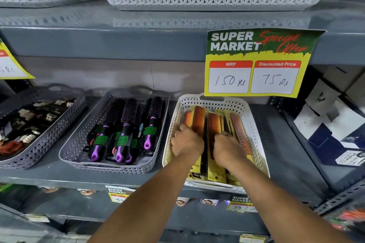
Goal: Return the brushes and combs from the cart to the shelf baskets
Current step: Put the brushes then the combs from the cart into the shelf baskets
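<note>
On the middle shelf [138, 178], seen from the head camera, both hands are sunk into the white basket [254, 124] of packaged combs [214, 124]. The left hand [186, 141] and right hand [228, 147] are curled over the packs, seemingly pressing them into line; whether either pinches one I cannot tell. The combs lie lengthwise front to back, hanger cards toward the person. Pushing too hard could buckle a card or nudge the basket, which overhangs the shelf edge, forward. Round brushes [126, 124] sit in the grey basket [79, 144] alongside, handles forward.
</note>
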`<state>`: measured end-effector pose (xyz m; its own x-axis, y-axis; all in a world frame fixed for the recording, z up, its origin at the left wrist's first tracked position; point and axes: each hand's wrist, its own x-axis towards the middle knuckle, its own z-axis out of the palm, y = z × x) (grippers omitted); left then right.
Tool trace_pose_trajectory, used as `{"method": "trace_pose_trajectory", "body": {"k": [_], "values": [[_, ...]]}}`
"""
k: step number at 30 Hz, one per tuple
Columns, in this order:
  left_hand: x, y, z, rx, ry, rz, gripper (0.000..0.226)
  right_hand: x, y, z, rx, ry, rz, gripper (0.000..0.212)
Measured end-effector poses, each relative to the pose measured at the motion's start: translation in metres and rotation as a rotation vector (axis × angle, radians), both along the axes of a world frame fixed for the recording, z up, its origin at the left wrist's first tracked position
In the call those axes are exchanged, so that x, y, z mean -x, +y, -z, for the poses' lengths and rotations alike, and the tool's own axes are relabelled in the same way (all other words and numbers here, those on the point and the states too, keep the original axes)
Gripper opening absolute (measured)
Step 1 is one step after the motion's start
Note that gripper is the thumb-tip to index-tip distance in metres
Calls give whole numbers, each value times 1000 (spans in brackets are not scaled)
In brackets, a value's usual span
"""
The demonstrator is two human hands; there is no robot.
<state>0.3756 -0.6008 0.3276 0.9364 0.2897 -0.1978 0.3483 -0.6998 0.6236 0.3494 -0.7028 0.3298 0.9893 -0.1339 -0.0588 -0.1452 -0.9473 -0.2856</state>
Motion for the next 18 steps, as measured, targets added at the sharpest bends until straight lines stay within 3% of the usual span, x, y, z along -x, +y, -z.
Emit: {"method": "trace_pose_trajectory", "body": {"k": [9,18], "values": [[0,0,4,-7,-18,-2,54,0,-1,-2,-38,5,19,18],[17,5,-12,-82,-115,100,45,8,-5,-13,-12,-174,-33,28]]}}
